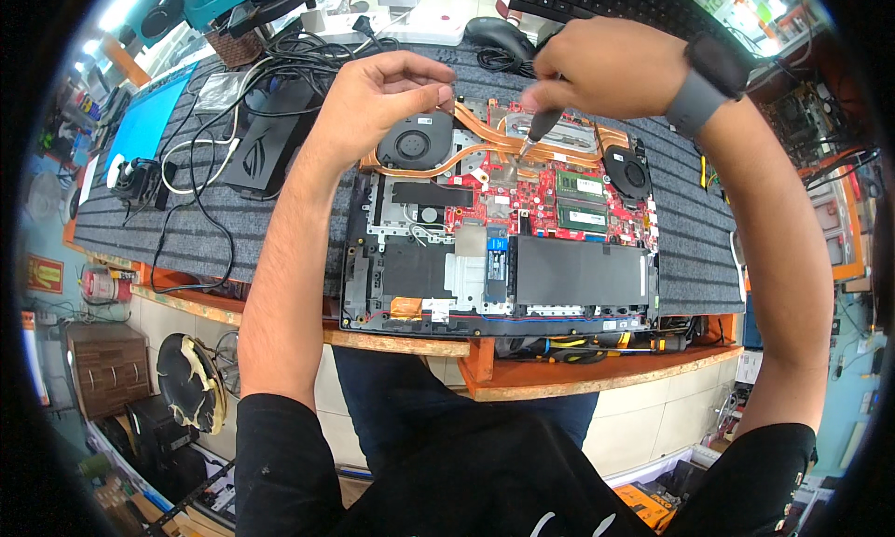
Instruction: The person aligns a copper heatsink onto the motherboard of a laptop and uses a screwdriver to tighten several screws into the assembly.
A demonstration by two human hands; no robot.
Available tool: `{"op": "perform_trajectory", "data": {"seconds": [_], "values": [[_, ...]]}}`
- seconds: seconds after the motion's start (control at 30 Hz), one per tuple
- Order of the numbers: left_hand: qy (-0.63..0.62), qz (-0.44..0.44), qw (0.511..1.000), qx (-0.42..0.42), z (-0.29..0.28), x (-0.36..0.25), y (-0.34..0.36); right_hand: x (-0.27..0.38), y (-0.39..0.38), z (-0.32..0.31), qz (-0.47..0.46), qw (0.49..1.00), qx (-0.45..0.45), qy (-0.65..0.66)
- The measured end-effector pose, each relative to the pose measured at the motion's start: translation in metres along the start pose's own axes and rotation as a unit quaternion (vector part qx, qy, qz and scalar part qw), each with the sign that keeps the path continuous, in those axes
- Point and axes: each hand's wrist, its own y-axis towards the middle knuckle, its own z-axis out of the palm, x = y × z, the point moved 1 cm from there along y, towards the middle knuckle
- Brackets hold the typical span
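Observation:
An opened laptop (578, 267) lies in front of me with its red circuit board, copper heat pipes (485, 131) and two fans showing. My right hand (597, 66) grips a screwdriver (543, 122) by its dark handle. The shaft slants down to the heat pipes near the middle of the board; its exact contact point is too small to tell. Over the left fan (413, 144) hovers my left hand (392, 94), fingers curved, with a gap between thumb and forefinger and nothing visible in it. Green memory modules (581, 217) sit right of centre, above the black battery (580, 271).
A black box-shaped power adapter (270, 150) and tangled cables lie to the left on the striped grey mat (103, 211). At the back are a mouse (499, 35), a keyboard (615, 1) and a teal microscope-like device (200, 6). Tools fill an open drawer (597, 346) below the edge.

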Motion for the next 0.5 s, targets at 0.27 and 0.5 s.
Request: {"op": "perform_trajectory", "data": {"seconds": [0.27,0.5], "values": [[-0.025,-0.038,0.999,-0.014,-0.003,0.003,0.001,-0.010,0.002,0.006,-0.056,0.998,-0.023,0.031],[-0.024,-0.009,0.999,-0.035,-0.003,0.007,0.001,-0.001,0.000,0.005,-0.026,0.999,-0.031,0.016]]}}
